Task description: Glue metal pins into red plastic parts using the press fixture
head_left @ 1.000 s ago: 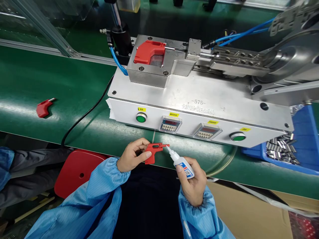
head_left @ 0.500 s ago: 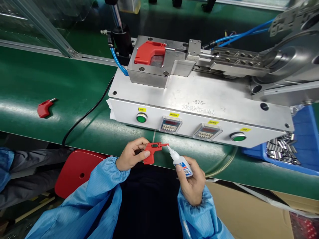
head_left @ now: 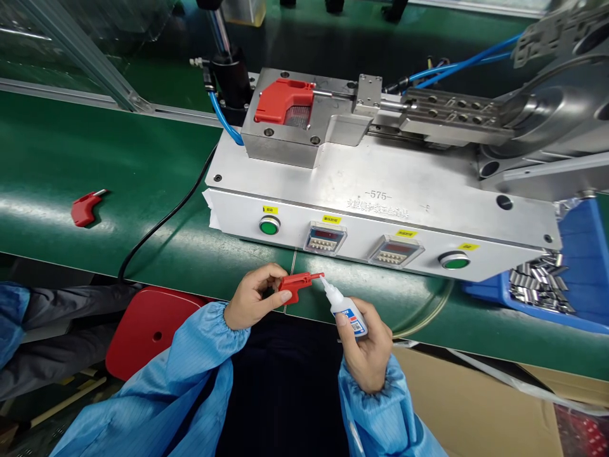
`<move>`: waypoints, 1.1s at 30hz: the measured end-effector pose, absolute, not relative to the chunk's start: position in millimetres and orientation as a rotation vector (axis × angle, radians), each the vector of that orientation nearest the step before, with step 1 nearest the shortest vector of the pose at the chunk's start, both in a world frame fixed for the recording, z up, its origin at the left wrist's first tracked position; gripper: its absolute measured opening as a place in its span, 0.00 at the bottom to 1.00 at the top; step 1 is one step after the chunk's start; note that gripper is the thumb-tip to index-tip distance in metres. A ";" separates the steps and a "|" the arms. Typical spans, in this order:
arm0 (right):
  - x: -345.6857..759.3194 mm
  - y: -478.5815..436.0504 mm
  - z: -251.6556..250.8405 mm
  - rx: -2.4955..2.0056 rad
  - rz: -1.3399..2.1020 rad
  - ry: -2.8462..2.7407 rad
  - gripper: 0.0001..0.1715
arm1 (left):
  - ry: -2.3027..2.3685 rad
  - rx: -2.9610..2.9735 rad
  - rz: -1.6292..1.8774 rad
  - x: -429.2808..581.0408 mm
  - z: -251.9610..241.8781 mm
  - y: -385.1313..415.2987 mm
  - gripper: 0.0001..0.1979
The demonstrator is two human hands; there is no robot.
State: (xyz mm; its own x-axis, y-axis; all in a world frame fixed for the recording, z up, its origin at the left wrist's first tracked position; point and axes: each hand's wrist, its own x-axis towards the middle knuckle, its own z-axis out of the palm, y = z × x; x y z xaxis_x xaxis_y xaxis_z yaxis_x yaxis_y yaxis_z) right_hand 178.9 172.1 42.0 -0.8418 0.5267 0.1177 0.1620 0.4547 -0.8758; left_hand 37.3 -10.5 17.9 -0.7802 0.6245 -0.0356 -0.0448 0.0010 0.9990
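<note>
Head view, looking down on a green belt conveyor [head_left: 143, 152] and a brushed stainless-steel control box [head_left: 380, 241]. All positions are given relative to this box.

Left of the box, below the belt edge, are a blue sleeve [head_left: 12, 324], a dark grey trouser leg [head_left: 61, 324] and a red stool seat with one round hole [head_left: 147, 333]. On the belt, well left of the box, lies a red L-shaped plastic part with a short metal pin [head_left: 85, 209]. A black cable [head_left: 162, 235] runs along the belt to the box's rear left corner.

In front of the box, the left hand [head_left: 252, 295], fingers curled, pinches a second red plastic part [head_left: 295, 285] between thumb and fingers, above the belt. The part's slim arm points right. The right hand [head_left: 366, 346] pinches a white plastic adhesive bottle with a tapered nozzle [head_left: 349, 317], its tip just beside the end of that arm. The bottle's blue-and-white label [head_left: 356, 322] is too small to read.

The box's front panel carries two green push buttons [head_left: 269, 225] and two digital timers [head_left: 325, 238]. Yellow labels sit above each, and "-575-" with Chinese characters is marked on top. A steel fixture on top [head_left: 285, 146] holds a third red part [head_left: 283, 100].

Right of the box, a blue tray [head_left: 585, 266] holds loose metal sleeves [head_left: 540, 285].
</note>
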 end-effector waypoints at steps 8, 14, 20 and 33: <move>178.7 173.2 45.1 -0.597 1.360 -2.323 0.13 | 1.886 0.667 1.916 37.6 15.5 -7.1 0.13; 180.7 171.5 45.9 -0.594 1.392 -2.332 0.12 | 1.896 0.680 1.928 37.7 16.7 -7.0 0.12; 183.6 178.5 43.2 -0.637 1.536 -2.225 0.13 | 1.830 0.555 1.864 37.5 15.6 -8.8 0.14; 192.7 197.8 44.7 -0.383 1.228 -2.503 0.26 | 1.943 0.203 1.515 39.7 -2.9 -33.9 0.35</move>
State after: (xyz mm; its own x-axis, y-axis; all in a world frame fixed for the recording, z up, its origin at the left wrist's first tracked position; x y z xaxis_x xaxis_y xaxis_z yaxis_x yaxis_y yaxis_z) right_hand 192.7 197.8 44.7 -0.9107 0.3762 0.1708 0.0951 0.5932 -0.7994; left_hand 39.7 -33.9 -2.9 -0.7722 0.4953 -0.3980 -0.2651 0.3182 0.9102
